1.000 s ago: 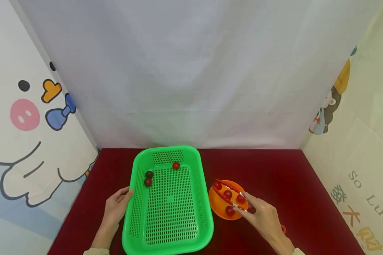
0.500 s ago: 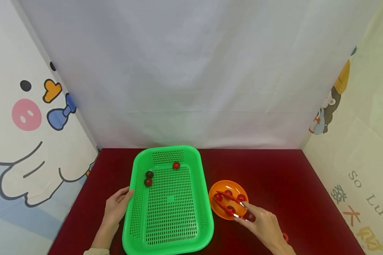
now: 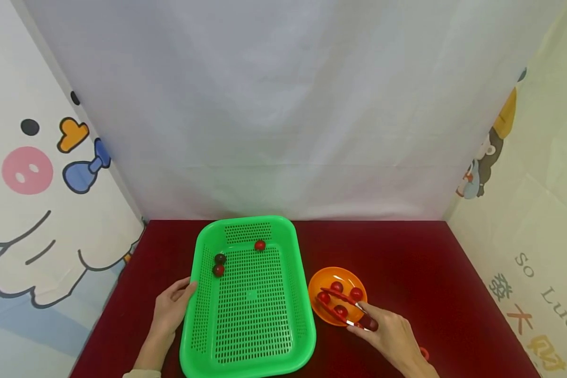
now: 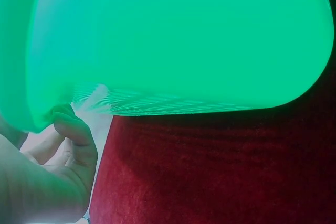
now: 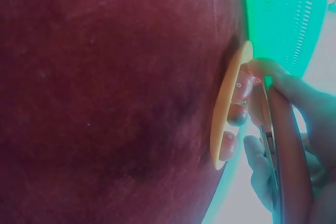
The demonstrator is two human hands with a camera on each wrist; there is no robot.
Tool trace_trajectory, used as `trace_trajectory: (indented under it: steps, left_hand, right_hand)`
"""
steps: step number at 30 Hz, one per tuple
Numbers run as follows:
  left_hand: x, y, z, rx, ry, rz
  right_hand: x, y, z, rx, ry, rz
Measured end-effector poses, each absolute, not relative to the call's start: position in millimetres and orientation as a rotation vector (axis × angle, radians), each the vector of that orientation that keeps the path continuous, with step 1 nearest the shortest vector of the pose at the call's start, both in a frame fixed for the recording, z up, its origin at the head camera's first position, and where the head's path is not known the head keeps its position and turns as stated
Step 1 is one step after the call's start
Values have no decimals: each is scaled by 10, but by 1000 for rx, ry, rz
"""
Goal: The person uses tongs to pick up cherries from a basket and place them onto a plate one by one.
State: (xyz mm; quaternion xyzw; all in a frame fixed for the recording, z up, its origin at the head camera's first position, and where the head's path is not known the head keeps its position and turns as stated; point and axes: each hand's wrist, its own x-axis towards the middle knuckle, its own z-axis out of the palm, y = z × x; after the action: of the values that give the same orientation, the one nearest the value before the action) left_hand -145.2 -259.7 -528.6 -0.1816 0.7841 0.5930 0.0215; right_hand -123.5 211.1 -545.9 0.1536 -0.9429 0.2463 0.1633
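While a pale cloth sheet (image 3: 283, 131) fills the far side, a dark red fabric tabletop (image 3: 387, 257) runs toward us, its near edge cut off in the head view. Left of centre sits the long green plastic mesh basket (image 3: 310, 328); from the left wrist it's mostly glare, contents hidden. Just right of it, the round orange plate (image 3: 315, 283), seen edge-on from the right wrist. Left hand (image 3: 171, 307) grips the basket's left rim, finger ends partly hidden. Right hand (image 3: 389, 331) pinches the slim red tongs (image 3: 341, 296), arms parted over the plate; can't tell if the tips touch anything. The right wrist view adds the thick handle length the hand covers from above. Four shiny red round fruits (image 3: 356, 294) on the plate, three clear at the wrist, and a dark shape (image 3: 370, 322) by the fingers, hard to make out! Three red-to-blackish fruits (image 3: 220, 259) in the basket's far half, two touching. Smallest, a red ring (image 3: 426, 352), half hidden by the right wrist.
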Motion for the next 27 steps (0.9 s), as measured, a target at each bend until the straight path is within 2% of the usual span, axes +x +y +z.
trace_trajectory:
  steps: [19,27]
  left_hand:
    - [-1489,-2598,-5287,-602,2389,1856]
    - [-1478,-2598,-5302,-588,2404,1860]
  right_hand:
    - [-1272,2128,-5319,392,-2792,702]
    - [-1352,2149,-5235,488,-2668,662]
